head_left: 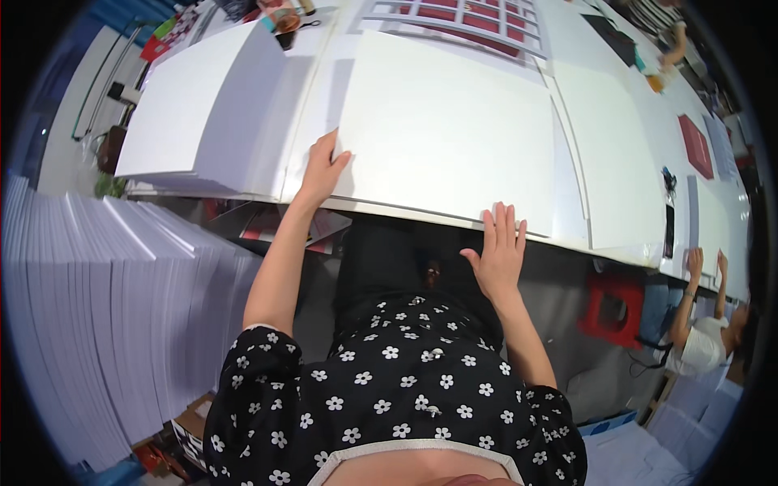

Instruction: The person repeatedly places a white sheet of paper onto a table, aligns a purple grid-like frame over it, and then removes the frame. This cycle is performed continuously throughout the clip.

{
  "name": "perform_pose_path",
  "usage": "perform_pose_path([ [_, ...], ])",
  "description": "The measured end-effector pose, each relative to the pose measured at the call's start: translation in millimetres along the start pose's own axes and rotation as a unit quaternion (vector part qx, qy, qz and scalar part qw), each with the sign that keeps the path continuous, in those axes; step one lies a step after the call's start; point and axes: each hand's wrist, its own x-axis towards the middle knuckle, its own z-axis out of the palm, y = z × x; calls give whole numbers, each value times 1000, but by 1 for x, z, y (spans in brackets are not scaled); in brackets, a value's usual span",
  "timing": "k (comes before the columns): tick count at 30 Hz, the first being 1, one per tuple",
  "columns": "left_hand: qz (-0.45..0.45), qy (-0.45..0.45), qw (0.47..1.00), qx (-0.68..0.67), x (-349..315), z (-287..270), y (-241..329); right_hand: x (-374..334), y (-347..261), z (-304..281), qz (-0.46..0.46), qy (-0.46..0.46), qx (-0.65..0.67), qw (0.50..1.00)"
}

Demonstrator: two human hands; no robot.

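"Which step is in hand?"

"Squaring, I'd judge: the right hand [500,255], fingers spread, lies over the near edge of 1 large white rectangular sheet [454,121] on the white flat-topped table [320,109]. The left hand [322,166] meets its left edge; I can't tell whether it pinches."

"And the next move?"

"Probably light, even pressure from both hands, avoiding skew."

"What's unclear?"

"The left fingertips' undersides, whether it's 1 layer or several, and, far off, the dark-red item [480,19] partly hidden by the white barred grid [460,14]."

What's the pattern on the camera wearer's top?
The top is black with a white flower print, seen in the head view.
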Motion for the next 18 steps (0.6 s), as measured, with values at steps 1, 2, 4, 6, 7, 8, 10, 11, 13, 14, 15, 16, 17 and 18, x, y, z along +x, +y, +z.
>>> perform_pose_path([
  [1,2,-3,1000,8,0,-2,-2,5,-12,3,-12,-12,6,1000],
  [2,5,-6,1000,18,0,-7,-6,11,-24,7,-27,-15,16,999],
  [4,13,-10,999,37,-2,-11,-8,19,-40,13,-59,-23,29,998],
  [6,24,-10,998,56,-3,-10,-6,25,-47,12,-67,-34,26,997],
  [7,27,-14,998,58,-3,-8,-6,26,-48,11,-70,-39,13,997],
  [8,28,-21,998,47,-2,-8,-6,27,-49,10,-74,-45,2,996],
  [10,32,-38,998,24,1,-7,-4,27,-46,11,-74,-53,-9,996],
  [11,23,-34,998,46,-1,-8,0,26,-46,12,-72,-57,-15,996],
  [13,14,-42,997,55,-1,-11,0,25,-46,15,-75,-46,-14,996],
  [14,10,-47,997,60,-1,-12,0,25,-46,16,-76,-40,-14,996],
  [15,34,-31,994,97,-4,-13,0,25,-47,16,-76,-38,-13,996],
  [16,51,-23,989,138,-5,-14,-3,25,-47,17,-77,-39,-14,996],
  [17,68,-16,981,179,-5,-15,-7,25,-46,17,-77,-39,-15,996],
  [18,85,-10,972,219,-6,-17,-10,25,-47,18,-78,-40,-16,996],
])
